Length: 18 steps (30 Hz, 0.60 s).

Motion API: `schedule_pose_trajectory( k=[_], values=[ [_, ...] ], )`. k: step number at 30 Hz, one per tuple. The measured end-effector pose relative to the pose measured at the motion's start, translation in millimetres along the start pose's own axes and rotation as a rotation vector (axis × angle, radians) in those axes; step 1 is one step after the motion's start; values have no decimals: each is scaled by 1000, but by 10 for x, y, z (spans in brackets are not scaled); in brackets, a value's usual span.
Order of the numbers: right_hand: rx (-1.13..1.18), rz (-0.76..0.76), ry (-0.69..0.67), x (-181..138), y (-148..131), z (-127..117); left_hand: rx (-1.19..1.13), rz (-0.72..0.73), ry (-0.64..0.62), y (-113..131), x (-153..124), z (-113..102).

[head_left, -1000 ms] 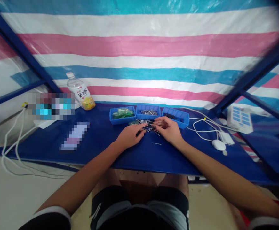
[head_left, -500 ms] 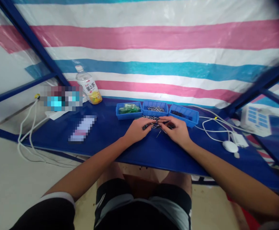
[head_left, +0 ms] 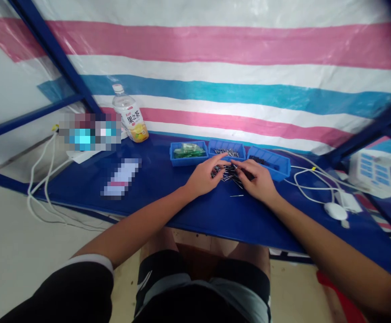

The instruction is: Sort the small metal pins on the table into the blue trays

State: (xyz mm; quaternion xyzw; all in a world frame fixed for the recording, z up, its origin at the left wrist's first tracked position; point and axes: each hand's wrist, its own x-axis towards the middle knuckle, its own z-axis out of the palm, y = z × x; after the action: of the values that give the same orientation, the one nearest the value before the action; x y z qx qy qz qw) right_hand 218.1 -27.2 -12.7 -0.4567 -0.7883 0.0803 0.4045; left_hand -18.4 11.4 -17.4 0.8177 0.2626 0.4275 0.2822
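A loose heap of thin silver and black metal pins (head_left: 229,173) lies on the blue tabletop (head_left: 195,215) between my two hands. My left hand (head_left: 205,177) curves around the heap's left side, thumb and index finger apart. On the right side, my right hand (head_left: 258,180) has its thumb and fingertips drawn together at the heap; what they pinch is too small to make out. A single thin pin (head_left: 236,195) lies nearer the front edge. Behind the heap stand a blue bin with green packets (head_left: 189,151), a blue bin of silver pins (head_left: 227,151) and a blue bin of dark pieces (head_left: 266,162).
A drink bottle (head_left: 131,114) stands at the back left, behind a blurred phone-like slab (head_left: 121,177). White cables and a round white puck (head_left: 336,211) lie at right, near a white power strip (head_left: 372,172). Blue frame posts flank the table.
My left thumb and index finger have spread apart, and both hands have separated slightly over the heap. The loose pin at the front now lies flat. The whole view has shifted a little.
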Motion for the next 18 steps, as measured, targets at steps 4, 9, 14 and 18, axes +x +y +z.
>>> schedule_pose_trajectory(
  k=[4,9,14,18],
  values=[
    [-54,79,48,23,42,-8,48,-25,20,-34,-18,12],
    [-2,199,165,2,30,-1,94,1,-5,-13,-46,36],
    [30,66,162,8,-48,6,62,56,-13,-10,-56,44],
    [40,10,131,26,-69,34,-3,43,-17,-15,-3,17]
  ],
)
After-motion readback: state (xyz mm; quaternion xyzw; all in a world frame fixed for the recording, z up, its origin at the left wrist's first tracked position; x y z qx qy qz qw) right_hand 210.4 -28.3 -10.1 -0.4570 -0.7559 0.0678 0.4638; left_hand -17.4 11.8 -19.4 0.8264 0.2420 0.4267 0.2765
